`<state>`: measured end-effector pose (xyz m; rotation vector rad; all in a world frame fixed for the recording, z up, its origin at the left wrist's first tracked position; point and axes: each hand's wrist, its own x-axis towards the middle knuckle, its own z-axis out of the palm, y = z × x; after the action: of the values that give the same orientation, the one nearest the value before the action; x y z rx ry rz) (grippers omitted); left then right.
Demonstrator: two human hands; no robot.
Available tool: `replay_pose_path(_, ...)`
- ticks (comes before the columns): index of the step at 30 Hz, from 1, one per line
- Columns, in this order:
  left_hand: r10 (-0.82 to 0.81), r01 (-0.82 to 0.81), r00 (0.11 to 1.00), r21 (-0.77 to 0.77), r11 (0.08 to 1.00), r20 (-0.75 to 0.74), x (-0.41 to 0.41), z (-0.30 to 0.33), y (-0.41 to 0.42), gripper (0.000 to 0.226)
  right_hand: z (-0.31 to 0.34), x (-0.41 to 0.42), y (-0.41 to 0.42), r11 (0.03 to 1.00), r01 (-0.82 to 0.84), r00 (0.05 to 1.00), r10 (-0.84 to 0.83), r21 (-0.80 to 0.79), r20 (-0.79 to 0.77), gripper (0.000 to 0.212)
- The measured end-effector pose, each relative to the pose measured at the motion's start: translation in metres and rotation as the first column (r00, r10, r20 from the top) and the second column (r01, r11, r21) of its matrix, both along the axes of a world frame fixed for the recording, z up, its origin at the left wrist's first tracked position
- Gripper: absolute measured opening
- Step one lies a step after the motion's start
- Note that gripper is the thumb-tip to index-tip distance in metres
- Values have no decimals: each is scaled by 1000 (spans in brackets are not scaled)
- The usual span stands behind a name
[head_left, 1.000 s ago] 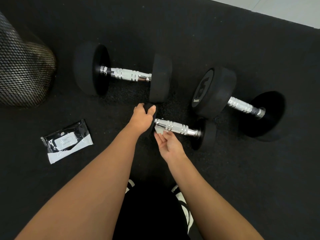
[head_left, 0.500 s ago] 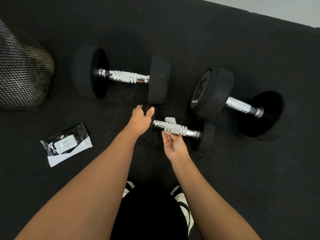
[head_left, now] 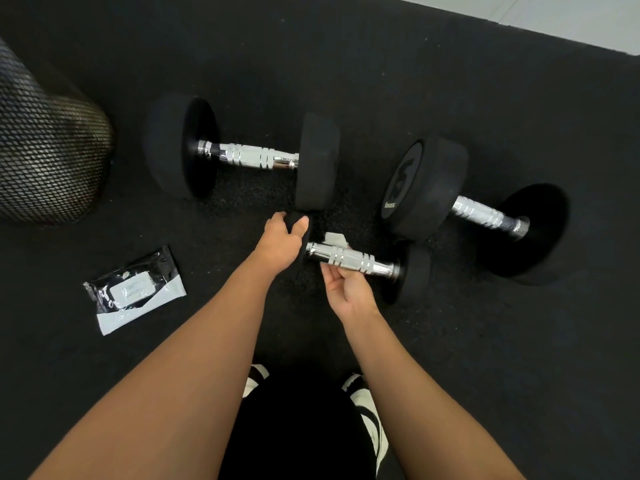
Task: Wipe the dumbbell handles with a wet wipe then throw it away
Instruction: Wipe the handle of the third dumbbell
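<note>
Since a second ago, the wet wipe (head_left: pixel 335 239) has travelled from the near underside of the small dumbbell's handle (head_left: pixel 349 259) up and over to its far side, where a pale fold of it now shows above the bar; my right hand (head_left: pixel 348 292) has rolled with it and sits palm up beneath the handle. Left hand (head_left: pixel 282 239) is unchanged in place: it grips the near end weight (head_left: pixel 301 220) of the small dumbbell, fingers and thumb curled over it, steadying the bar. Right hand's fingers are curled up under the handle, thumb on the near side; they appear to hold the wipe against the metal, though the contact itself is hidden behind the bar.

Step in hand, by my judgement: wiping the handle of the small dumbbell, the nearest of three. Two larger dumbbells lie beyond on the black floor mat (head_left: pixel 450 341), one far left with its handle (head_left: pixel 249 155) bare, one at right with its handle (head_left: pixel 481 213) bare; whether either is already wiped cannot be told. Wipe packet (head_left: pixel 135 289) lies on the mat to my left, and a mesh bin (head_left: pixel 45 150) stands at far left.

Next move calls for carrying the wipe along and round the remaining length of this bar towards the far weight, left hand holding firm so nothing rolls, then on to any handle still unwiped; disposal comes last
</note>
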<state>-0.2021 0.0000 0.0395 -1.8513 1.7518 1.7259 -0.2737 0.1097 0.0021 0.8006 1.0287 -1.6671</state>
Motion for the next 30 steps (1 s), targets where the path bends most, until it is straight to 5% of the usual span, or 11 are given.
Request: replay_pose_path(30,8,-8,1000,11,1000,-6,1,-7,-1,59,37,3,7,977,-106,990,86,183,114,31)
